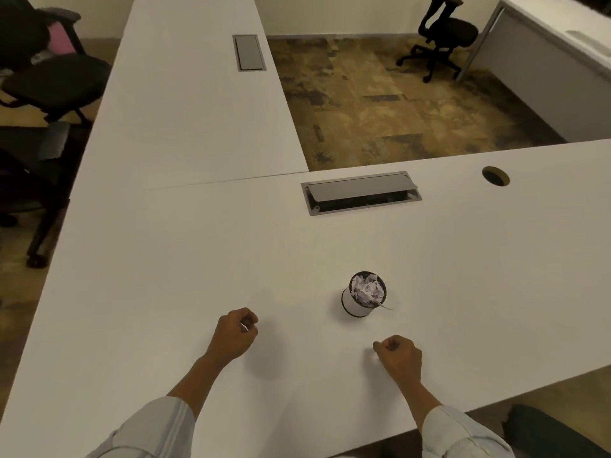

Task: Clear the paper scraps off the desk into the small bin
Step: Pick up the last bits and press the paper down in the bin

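Two bare hands are hovering low over the white L-shaped laminate desk (185, 259), both curled into loose fists with the fingers folded in toward the palms. The left hand (233, 332) is sitting nearer the middle of the desk; a pale sliver is showing between its thumb and curled fingers, but whether that is a paper scrap or only a glint is impossible to tell. The right hand (400, 358) is hanging closer to the desk's near edge, and whether it is holding anything cannot be made out. Pale blue-grey shirt sleeves (155, 428) are covering both forearms and are being cut off by the bottom of the view.

Standing between the hands and a little beyond them, nearer the right one, is the small round white bin with a dark rim (355, 304). Crumpled white and lilac paper scraps (367, 289) are filling it to the brim, and one thin strip is trailing over its right side onto the desk.

Farther out, a grey metal cable hatch (360, 192) is lying partly open, its inside too dark to read, with a round cable hole (495, 176) off to its right. Black office chairs (49, 81) are standing at the left, partly cropped, and another (444, 34) on the brown patterned carpet (380, 110).
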